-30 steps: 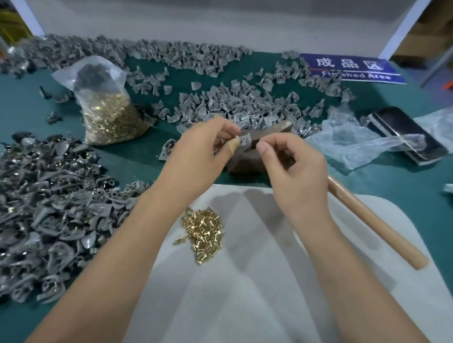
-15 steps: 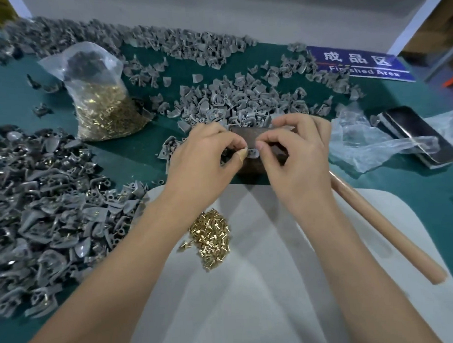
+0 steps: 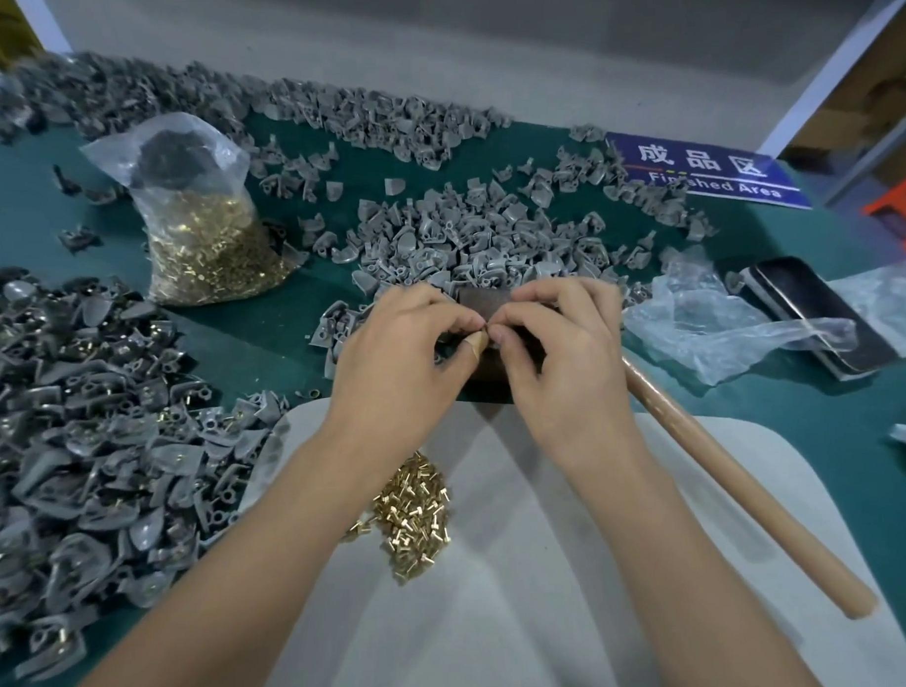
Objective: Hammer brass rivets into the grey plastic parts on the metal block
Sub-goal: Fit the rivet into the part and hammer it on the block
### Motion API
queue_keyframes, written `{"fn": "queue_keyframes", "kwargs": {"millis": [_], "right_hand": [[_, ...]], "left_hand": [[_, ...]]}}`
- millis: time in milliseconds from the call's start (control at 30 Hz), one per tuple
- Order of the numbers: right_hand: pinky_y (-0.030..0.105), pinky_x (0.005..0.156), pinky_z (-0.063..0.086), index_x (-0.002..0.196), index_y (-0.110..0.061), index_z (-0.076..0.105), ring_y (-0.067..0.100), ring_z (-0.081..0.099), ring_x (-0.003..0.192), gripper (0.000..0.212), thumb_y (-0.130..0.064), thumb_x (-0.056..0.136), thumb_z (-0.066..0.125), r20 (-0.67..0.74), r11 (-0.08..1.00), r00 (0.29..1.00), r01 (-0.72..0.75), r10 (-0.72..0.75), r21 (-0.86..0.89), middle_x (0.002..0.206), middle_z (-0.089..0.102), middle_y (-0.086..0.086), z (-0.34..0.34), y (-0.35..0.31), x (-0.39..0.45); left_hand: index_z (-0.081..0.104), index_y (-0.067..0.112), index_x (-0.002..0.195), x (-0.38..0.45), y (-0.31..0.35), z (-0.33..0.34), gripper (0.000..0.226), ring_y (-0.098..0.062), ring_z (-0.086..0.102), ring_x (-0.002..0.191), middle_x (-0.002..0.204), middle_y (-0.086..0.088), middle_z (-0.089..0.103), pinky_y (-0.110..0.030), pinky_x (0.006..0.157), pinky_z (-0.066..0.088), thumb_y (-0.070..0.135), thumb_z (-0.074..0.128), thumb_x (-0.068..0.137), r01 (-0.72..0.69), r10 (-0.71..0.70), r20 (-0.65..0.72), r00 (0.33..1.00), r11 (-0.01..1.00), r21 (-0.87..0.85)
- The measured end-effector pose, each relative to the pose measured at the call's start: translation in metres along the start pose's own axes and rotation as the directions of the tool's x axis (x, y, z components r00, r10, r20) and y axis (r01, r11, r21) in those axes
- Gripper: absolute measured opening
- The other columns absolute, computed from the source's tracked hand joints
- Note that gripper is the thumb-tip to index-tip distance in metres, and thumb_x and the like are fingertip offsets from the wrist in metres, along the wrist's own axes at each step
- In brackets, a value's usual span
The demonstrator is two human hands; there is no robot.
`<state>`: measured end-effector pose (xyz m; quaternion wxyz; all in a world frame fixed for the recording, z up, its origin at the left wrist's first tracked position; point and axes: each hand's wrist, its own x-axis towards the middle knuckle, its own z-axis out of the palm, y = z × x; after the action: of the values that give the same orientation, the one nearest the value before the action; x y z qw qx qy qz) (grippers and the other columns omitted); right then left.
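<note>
This is a small factory work spot where little parts get put together by hand. A green desk is covered with big heaps of grey plastic parts, far too many for a home. A clear bag is full of brass rivets, and more lie loose on a white mat. A blue sign on the desk says "Finished Area". A wooden hammer handle lies nearby.
</note>
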<state>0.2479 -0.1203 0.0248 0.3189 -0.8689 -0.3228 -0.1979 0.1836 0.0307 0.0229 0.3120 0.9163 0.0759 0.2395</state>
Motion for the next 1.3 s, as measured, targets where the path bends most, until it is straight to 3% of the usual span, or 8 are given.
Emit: {"fn": "queue_keyframes", "kwargs": {"millis": [233,433,767,1300], "right_hand": [[0.047,0.097,0.044,0.098,-0.018,0.079,0.028,0.046,0.114,0.009,-0.022,0.092,0.072,0.0,0.999,1.0,0.018,-0.018,-0.045,0.108,0.064,-0.002,-0.006,0.0,0.002],[0.047,0.097,0.043,0.097,-0.019,0.078,0.025,0.046,0.115,0.01,-0.023,0.093,0.07,0.017,0.998,1.0,-0.022,0.023,-0.056,0.108,0.064,-0.005,-0.006,-0.003,0.001],[0.052,0.1,0.042,0.093,-0.016,0.081,0.033,0.045,0.119,0.011,-0.018,0.091,0.071,0.056,0.995,0.998,-0.015,0.021,-0.103,0.11,0.063,0.003,-0.014,-0.006,0.005],[0.046,0.102,0.038,0.09,-0.021,0.081,0.032,0.043,0.119,0.012,-0.019,0.093,0.069,0.118,0.995,0.991,-0.049,0.059,-0.085,0.107,0.06,0.005,-0.014,-0.004,0.009]], "left_hand": [[0.076,0.034,0.1,0.0,-0.002,0.002,0.011,-0.007,0.052,0.097,0.094,0.018,0.06,-0.031,0.074,0.048,0.036,0.071,0.091,-0.012,0.011,-0.019,1.0,1.0,-0.026],[0.076,0.035,0.1,-0.001,-0.003,0.002,0.009,-0.005,0.051,0.096,0.093,0.018,0.06,-0.029,0.073,0.045,0.037,0.071,0.092,-0.014,0.014,-0.024,1.0,0.999,-0.031],[0.076,0.034,0.1,-0.002,-0.003,0.004,0.009,-0.007,0.052,0.095,0.093,0.017,0.061,-0.036,0.074,0.05,0.034,0.071,0.092,-0.022,0.021,-0.039,0.999,0.999,-0.044],[0.077,0.034,0.101,-0.002,-0.006,0.004,0.011,-0.008,0.052,0.098,0.095,0.016,0.062,-0.038,0.079,0.049,0.037,0.07,0.094,-0.027,0.025,-0.026,0.999,0.997,-0.071]]}}
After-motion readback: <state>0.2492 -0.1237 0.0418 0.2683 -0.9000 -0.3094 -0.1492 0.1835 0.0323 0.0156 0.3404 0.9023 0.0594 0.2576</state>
